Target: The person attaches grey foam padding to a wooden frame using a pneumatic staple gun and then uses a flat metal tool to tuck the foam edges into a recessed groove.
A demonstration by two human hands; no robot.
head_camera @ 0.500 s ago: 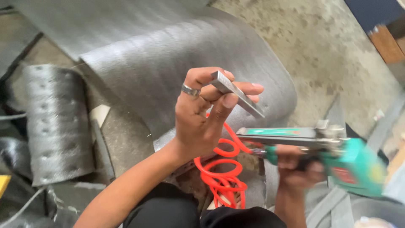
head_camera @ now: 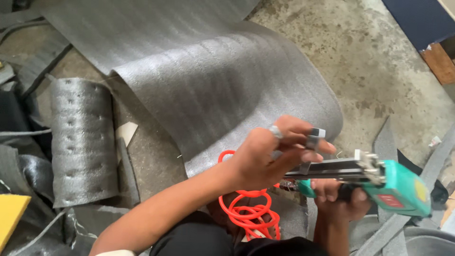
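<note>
- Left hand (head_camera: 270,159) pinches a short grey metal staple strip (head_camera: 313,142) over the gun's rail.
- Right hand (head_camera: 339,199) grips the teal staple gun (head_camera: 393,185), shiny rail, coiled orange hose (head_camera: 246,208) below.

Soft, even daylight fills the scene; no single lamp shows, and shadows are weak and diffuse. Above the left hand (head_camera: 272,156), the curled grey foam sheet (head_camera: 222,90) carries a pale sheen along its ridges, brightest where it bends. Far to the left of that hand, the scraps sink into near-black shadow. The concrete floor (head_camera: 374,61) up and to the right is evenly lit and fairly sharp. The left hand's fingertips (head_camera: 315,142) and the green staple gun (head_camera: 398,187) held by the right hand (head_camera: 339,199) are slightly smeared. The corners look mildly stretched.
</note>
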